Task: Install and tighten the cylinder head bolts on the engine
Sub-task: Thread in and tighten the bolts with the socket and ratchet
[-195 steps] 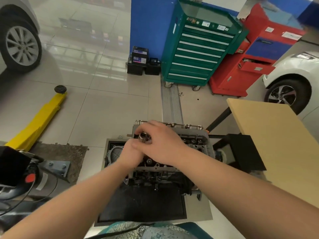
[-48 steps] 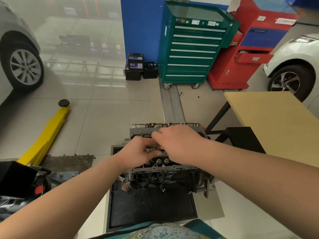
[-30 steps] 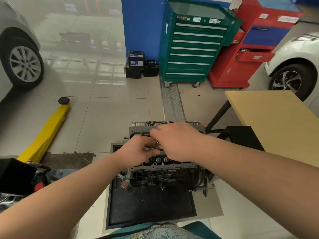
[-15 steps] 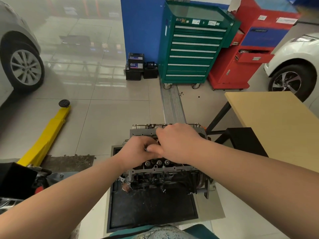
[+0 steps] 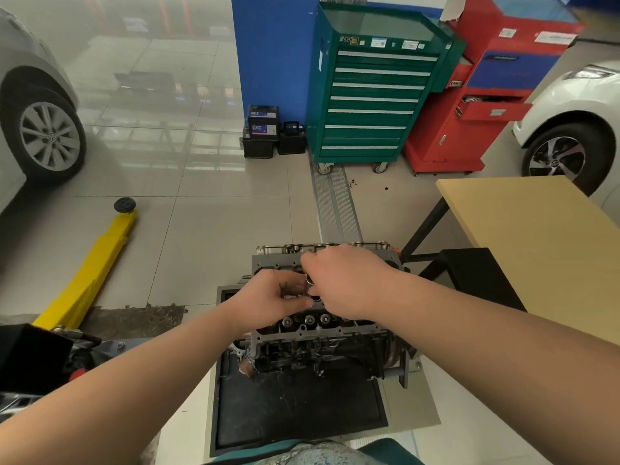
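A person's two bare hands meet over the top of an engine (image 5: 322, 344) standing on a black tray (image 5: 295, 407) on a tiled workshop floor. Far left of the hands, a grey car's wheel (image 5: 47, 139) fills the frame edge, and a yellow lift arm (image 5: 90, 263) slants across the tiles toward a dark machine (image 5: 30, 357) at lower left. The left hand (image 5: 268, 300) reaches in from lower left, fingers curled and tips pinched toward a small shiny metal piece, apparently a bolt (image 5: 308, 280), held just where the two hands meet above the cylinder head (image 5: 302, 325). The right hand (image 5: 349, 280), touching the left at the fingertips, arches over the far half of the head with fingers bent down around the same piece; how much of it each hand holds cannot be made out, since the fingers hide most of it. Just below the grip, three round metal parts sit in a row along the head's near edge. Behind the hands stand two black batteries (image 5: 265, 135), a green tool cabinet (image 5: 375, 92) and a red cabinet (image 5: 486, 95). To the right of the grip a wooden table (image 5: 536, 239) juts in, with a white car (image 5: 577, 122) beyond it.
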The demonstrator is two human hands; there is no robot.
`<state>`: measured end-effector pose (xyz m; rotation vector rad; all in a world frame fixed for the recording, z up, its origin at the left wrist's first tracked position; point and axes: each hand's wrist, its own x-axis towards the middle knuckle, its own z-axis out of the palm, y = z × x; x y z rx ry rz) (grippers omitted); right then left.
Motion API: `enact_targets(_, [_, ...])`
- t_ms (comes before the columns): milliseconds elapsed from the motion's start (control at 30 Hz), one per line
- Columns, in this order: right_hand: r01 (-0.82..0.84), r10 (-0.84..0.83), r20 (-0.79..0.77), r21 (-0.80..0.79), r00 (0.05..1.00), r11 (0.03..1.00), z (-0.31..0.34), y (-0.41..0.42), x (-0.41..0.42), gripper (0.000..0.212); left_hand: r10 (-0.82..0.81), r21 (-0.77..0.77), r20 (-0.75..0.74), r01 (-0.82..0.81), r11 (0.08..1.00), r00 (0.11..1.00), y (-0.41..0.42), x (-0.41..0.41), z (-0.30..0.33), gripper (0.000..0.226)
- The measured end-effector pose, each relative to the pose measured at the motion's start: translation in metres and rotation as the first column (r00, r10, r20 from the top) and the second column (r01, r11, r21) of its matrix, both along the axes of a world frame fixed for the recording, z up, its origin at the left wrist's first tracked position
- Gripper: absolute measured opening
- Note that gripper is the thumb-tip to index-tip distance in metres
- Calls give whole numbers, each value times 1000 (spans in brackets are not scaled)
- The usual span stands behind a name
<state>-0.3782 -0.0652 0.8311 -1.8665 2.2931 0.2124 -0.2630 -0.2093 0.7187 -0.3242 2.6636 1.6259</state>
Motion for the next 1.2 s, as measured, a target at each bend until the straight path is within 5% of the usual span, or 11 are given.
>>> enact_targets(100, [55, -65, -126, -79, 990, 995, -2, 0, 2, 47, 10, -45, -51, -13, 999, 999, 4, 2, 2, 18])
enact_targets(300, [-16, 17, 17, -59, 1000, 998, -2, 5, 0, 24, -51, -76, 23, 53, 996, 998, 2, -4, 5, 6])
enact_targets(433, [62, -74, -100, -114, 992, 991, -7, 3, 7, 57, -31, -77, -73, 25, 997, 997, 7, -4, 9, 20])
enact_targets(600, [-36, 39, 28, -75, 999, 997, -2, 9, 2, 26, -40, -103, 43, 45, 994, 998, -1, -7, 1, 22])
enact_targets(767, [51, -67, -145, -110, 987, 993, -5, 2, 7, 55, -7, -74, -42, 4, 997, 999, 3, -3, 6, 32])
enact_targets(900, [-37, 40, 46, -78, 998, 996, 2, 5, 1, 32, 43, -75, 19, -42, 996, 999, -7, -6, 0, 11])
enact_targets(967, [-12, 12, 11, -73, 1000, 997, 1, 4, 2, 21, -17, -69, 26, 18, 997, 1000, -6, -6, 2, 14])
enact_targets(1100, [36, -47, -106, -103, 993, 994, 0, -3, 7, 44, -29, -120, -51, 23, 993, 998, -1, -7, 3, 24])
enact_targets(1200, [-31, 31, 2, -31, 1000, 999, 3, 1, 3, 33, -71, -193, -24, 65, 979, 997, -9, -6, 6, 8])
